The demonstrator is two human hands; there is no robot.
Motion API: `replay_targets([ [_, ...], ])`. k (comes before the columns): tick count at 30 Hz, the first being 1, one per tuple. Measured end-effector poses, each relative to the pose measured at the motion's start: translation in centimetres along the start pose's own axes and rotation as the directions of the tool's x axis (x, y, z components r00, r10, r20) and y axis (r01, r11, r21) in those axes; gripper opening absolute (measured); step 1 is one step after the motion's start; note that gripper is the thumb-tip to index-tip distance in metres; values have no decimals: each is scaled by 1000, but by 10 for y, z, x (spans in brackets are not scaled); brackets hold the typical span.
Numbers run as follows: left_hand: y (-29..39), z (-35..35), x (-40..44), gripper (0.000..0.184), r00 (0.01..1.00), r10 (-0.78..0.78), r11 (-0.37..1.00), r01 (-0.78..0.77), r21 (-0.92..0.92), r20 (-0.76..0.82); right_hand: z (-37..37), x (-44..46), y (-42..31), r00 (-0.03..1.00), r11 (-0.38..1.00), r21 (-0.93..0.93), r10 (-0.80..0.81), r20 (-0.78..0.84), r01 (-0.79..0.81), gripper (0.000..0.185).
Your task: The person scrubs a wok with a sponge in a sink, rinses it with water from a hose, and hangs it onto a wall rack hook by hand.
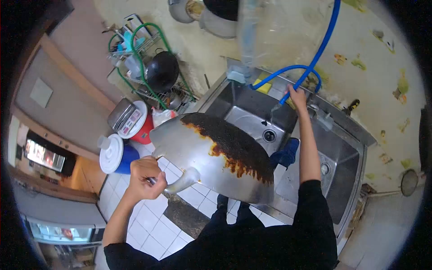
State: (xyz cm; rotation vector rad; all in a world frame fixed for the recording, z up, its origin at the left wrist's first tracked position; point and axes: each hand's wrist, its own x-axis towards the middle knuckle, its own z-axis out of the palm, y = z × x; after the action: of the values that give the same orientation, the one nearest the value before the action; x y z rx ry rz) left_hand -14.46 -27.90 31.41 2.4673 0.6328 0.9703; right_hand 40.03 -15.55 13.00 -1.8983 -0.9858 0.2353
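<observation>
A large metal wok point(189, 153) with a blackened, brown-stained surface hangs tilted over the floor and the near edge of the sink. My left hand point(147, 177) is closed round its handle at the lower left. My right hand point(296, 96) grips a blue hose point(320, 49) above the double steel sink point(258, 105). The hose's end points down into the left basin, near the drain. Whether water runs from it is hard to tell. A yellow sponge point(263, 84) lies on the sink's back ledge.
Left of the sink stands a green-framed rack point(143, 67) with a black wok point(163, 71). Below it are a red bucket point(145, 128) and a blue bucket with a white lid point(112, 153). A round strainer point(409, 182) hangs at the right.
</observation>
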Motion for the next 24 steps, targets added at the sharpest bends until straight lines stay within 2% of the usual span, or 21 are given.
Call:
replay_targets([
  [1, 1, -3, -8, 25, 999, -3, 1000, 3, -9, 34, 2, -14, -6, 1000, 1000, -1, -12, 17, 12, 46],
  [2, 2, -5, -8, 24, 998, -4, 1000, 3, 10, 67, -2, -25, -8, 971, 994, 97, 31, 238, -56, 44],
  [3, 1, -6, -11, 24, 998, -17, 1000, 17, 8, 53, -8, -37, -16, 893, 975, 172, 51, 447, -142, 42],
  [4, 2, -7, -15, 23, 998, 3, 1000, -4, 5, 66, -13, -50, -29, 887, 977, 162, 48, 459, -137, 42],
  [6, 3, -8, -21, 20, 996, 26, 1000, -26, -10, 80, -12, -75, -61, 695, 925, 167, 128, 708, -341, 36],
  [7, 3, -8, -24, 20, 997, 26, 1000, -25, -6, 74, -6, -87, -74, 694, 927, 168, 122, 709, -335, 36],
  [9, 2, -9, -31, 18, 996, 42, 999, -40, -20, 83, 8, -109, -102, 692, 786, 406, 39, 721, -466, 32],
  [10, 1, -8, -34, 17, 997, 50, 999, -48, -23, 63, 15, -119, -117, 696, 789, 408, 35, 717, -460, 32],
  [12, 0, -9, -39, 17, 996, 65, 997, -64, -34, 60, 27, -135, -145, 716, 705, 487, 44, 696, -516, 32],
  [13, -1, -10, -42, 17, 995, 76, 996, -73, -45, 61, 32, -138, -153, 717, 711, 485, 39, 696, -510, 32],
  [15, -9, -8, -52, 19, 995, 93, 994, -92, -57, 23, 43, -143, -170, 651, 637, 494, 17, 759, -592, 27],
  [17, -15, -8, -54, 21, 995, 97, 994, -96, -47, 25, 50, -145, -183, 677, 623, 520, 22, 735, -585, 31],
  [20, -18, -5, -61, 24, 994, 92, 993, -96, -72, -50, 52, -146, -191, 616, 509, 525, 12, 787, -681, 34],
  [23, -23, -4, -64, 22, 990, 115, 987, -124, -104, -87, 46, -150, -196, 562, 465, 485, 32, 827, -741, 34],
  [24, -24, -4, -64, 21, 988, 120, 987, -130, -99, -101, 43, -156, -202, 580, 450, 508, 28, 814, -735, 34],
])
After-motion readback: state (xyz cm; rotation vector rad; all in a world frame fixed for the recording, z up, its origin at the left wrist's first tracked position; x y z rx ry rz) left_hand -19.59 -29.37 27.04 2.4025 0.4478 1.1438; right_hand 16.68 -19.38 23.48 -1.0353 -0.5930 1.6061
